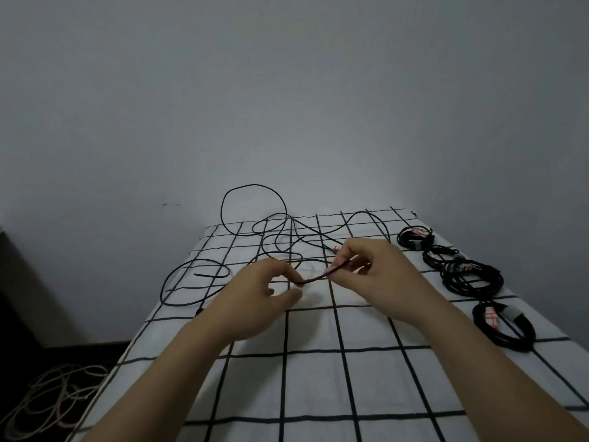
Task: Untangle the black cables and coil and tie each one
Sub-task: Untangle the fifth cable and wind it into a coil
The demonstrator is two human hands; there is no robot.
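Observation:
A loose black cable (pixel 255 186) sprawls in loops over the far half of the white checked cloth (pixel 312 362), with one big loop standing up against the wall. Between my hands runs a short stretch of that black cable (pixel 318 277). My left hand (pixel 264 291) pinches one end of the stretch with thumb and forefinger. My right hand (pixel 373 266) pinches the other end, a little higher and farther back. Another loop of cable (pixel 178 282) lies at the cloth's left edge.
Several coiled and tied black cables (pixel 471 275) lie in a row along the right side of the cloth, the nearest coil (pixel 503 327) with red-and-white tags. A pale tangled cord (pixel 54 397) lies on the dark floor at the left. A grey wall rises behind.

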